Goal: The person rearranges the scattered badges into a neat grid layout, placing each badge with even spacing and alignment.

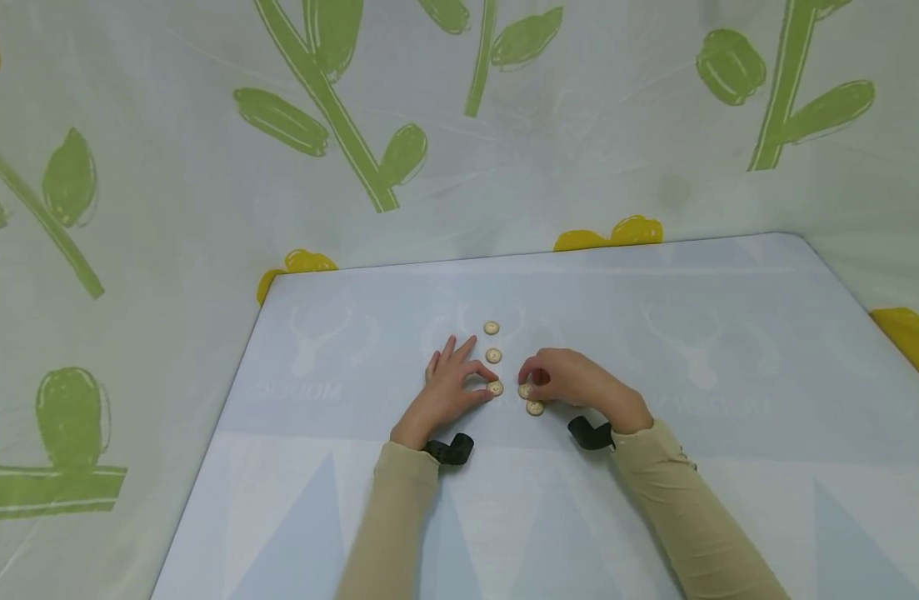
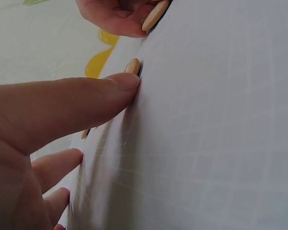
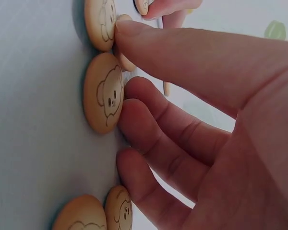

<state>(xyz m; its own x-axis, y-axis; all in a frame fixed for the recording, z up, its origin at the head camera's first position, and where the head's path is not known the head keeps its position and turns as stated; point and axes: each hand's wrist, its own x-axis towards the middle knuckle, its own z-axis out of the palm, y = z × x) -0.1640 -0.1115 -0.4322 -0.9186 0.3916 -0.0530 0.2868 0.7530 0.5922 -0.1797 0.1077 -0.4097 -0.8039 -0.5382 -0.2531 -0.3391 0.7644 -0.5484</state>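
Note:
Several small round wooden discs lie on the table; those close to the right wrist camera have a bear face drawn on them. My left hand (image 1: 450, 392) pinches one wooden disc (image 1: 496, 388) between thumb and index finger, its other fingers spread out. In the left wrist view the thumb covers part of that disc (image 2: 133, 66). Just to the right, the thumb and index finger of my right hand (image 1: 575, 382) hold another disc (image 1: 525, 390) at its edges. A bear-faced disc (image 3: 103, 93) lies right by the right fingertips, and a further disc (image 3: 81, 213) is nearer the camera.
Beyond my hands, two discs, a far one (image 1: 491, 327) and a nearer one (image 1: 492, 355), lie in a column above the left-hand disc. The pale blue and white table (image 1: 504, 533) reaches back to a wall covering (image 1: 504, 183) with green leaves and yellow flowers.

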